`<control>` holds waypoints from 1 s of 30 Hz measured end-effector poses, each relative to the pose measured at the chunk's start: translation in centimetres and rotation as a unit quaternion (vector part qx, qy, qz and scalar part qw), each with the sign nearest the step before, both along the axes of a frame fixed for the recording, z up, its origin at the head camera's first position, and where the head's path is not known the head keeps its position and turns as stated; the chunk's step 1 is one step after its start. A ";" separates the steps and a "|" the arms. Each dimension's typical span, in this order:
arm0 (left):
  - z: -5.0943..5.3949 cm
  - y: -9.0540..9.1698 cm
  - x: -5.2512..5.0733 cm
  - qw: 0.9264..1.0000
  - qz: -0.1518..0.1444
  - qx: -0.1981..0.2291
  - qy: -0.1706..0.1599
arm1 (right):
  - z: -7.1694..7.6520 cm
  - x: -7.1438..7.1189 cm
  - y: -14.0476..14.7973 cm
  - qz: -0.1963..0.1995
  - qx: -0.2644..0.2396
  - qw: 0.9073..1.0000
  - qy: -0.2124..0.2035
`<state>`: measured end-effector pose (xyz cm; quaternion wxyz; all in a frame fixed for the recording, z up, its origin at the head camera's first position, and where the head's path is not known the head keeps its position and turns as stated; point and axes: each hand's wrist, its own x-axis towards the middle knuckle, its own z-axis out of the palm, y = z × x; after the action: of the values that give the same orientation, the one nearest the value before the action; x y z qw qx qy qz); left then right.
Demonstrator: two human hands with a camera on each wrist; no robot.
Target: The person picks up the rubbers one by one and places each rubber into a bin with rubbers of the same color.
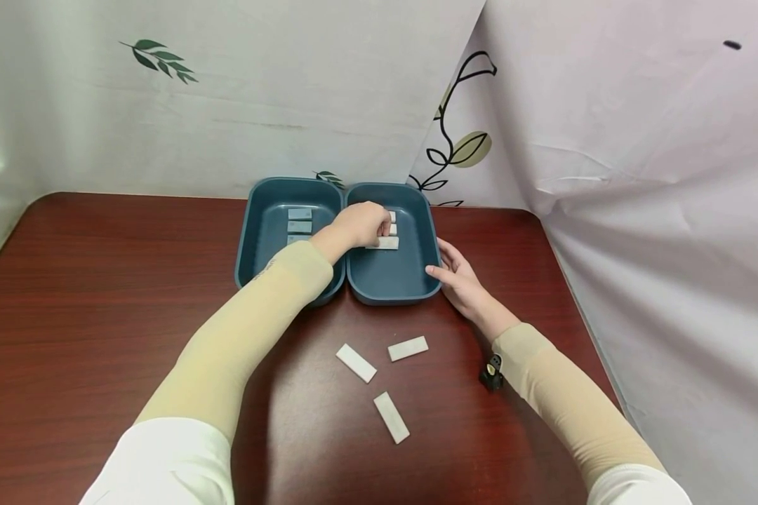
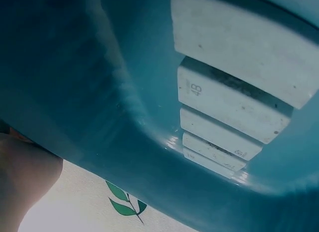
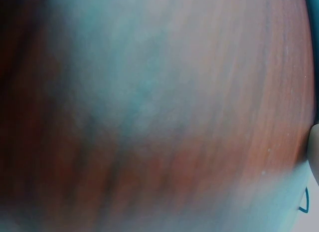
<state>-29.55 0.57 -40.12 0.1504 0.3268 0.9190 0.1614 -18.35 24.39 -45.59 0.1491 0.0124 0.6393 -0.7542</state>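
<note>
Inside the right blue tray (image 1: 394, 280), my left hand (image 1: 361, 223) reaches down with bent fingers at a row of white erasers. It appears to pinch the nearest eraser (image 1: 388, 243); the thumb and contact are partly hidden. My right hand (image 1: 461, 280) holds the right wall of this tray, thumb over the rim and fingers outside. The left blue tray (image 1: 243, 238) stands alongside, under my left forearm, with a row of pale erasers (image 1: 300, 226). In the left wrist view, one eraser (image 2: 232, 100) in a row shows a "4B" print.
Three loose white erasers lie on the brown table in front of the trays: one left (image 1: 356, 362), one right (image 1: 408, 348) and one nearer (image 1: 391, 418). A patterned white cloth (image 1: 227, 126) hangs behind the table and along the right side.
</note>
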 end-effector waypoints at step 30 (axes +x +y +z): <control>0.1 0.0 0.3 1.000 0.001 -0.010 0.006 | -0.1 -0.1 0.0 -0.002 -0.008 1.000 0.001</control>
<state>-29.29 0.54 -40.01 0.1482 0.3250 0.9219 0.1503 -18.43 24.38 -45.66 0.1472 0.0116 0.6336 -0.7594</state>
